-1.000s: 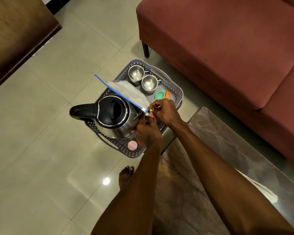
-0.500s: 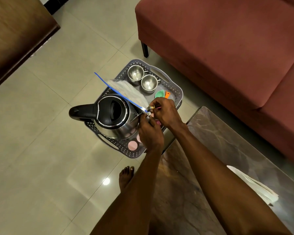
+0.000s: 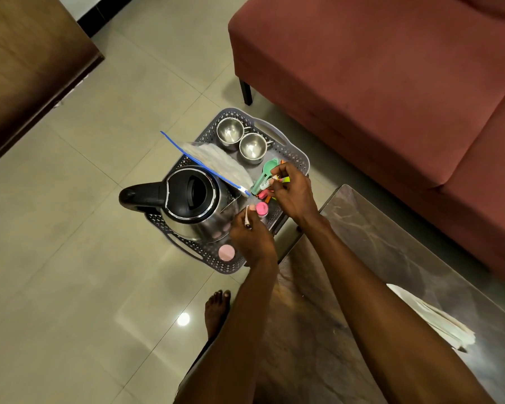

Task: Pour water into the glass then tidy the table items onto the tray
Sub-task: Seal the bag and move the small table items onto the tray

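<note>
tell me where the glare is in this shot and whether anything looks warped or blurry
Head view: a bright round light reflection sits on the glossy floor tiles near the bare foot; softer sheen on the kettle and the two steel cups. Wide-angle lens bends the sofa edges and stretches the forearms. The small items under the right hand are slightly soft; lighting overall is dim and warm.
</note>
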